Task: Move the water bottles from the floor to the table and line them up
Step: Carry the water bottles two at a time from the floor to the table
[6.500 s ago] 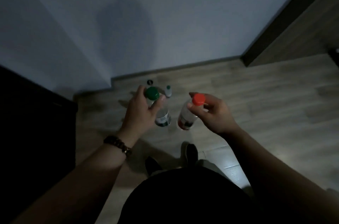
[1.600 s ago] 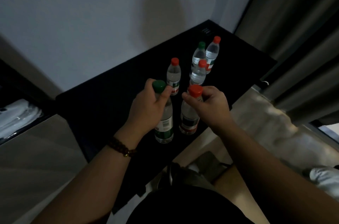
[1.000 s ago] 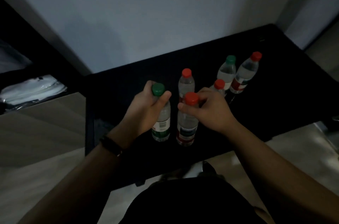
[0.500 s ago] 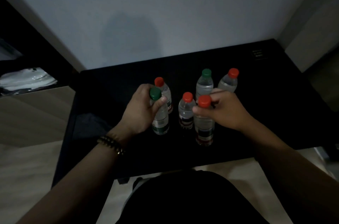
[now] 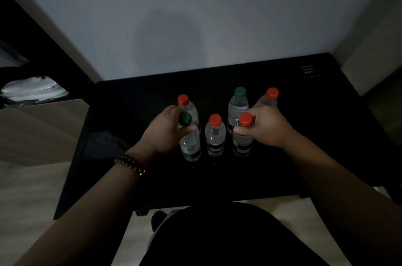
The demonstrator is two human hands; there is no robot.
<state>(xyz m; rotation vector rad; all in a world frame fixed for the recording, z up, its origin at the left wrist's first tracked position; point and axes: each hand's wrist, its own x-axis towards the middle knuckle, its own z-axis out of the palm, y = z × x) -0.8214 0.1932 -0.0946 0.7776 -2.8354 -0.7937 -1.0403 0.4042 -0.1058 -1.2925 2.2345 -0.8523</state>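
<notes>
Several clear water bottles stand on a black table (image 5: 272,167). My left hand (image 5: 166,129) grips the neck of a green-capped bottle (image 5: 190,146) at the left of the front row. My right hand (image 5: 266,128) grips the neck of a red-capped bottle (image 5: 242,142) at the right of that row. Between them stands a free red-capped bottle (image 5: 215,137). Behind are a red-capped bottle (image 5: 185,103), a green-capped bottle (image 5: 238,105) and another red-capped bottle (image 5: 269,97).
A pale wall rises right behind the table. A dark shelf with white cloth (image 5: 32,91) is at the left. Light wooden floor (image 5: 28,189) lies left and in front of the table. A small panel (image 5: 307,69) sits at the table's back right corner.
I carried the two bottles from the floor to the table. In the last half second both held bottles came down level with the middle red-capped one, forming a front row.
</notes>
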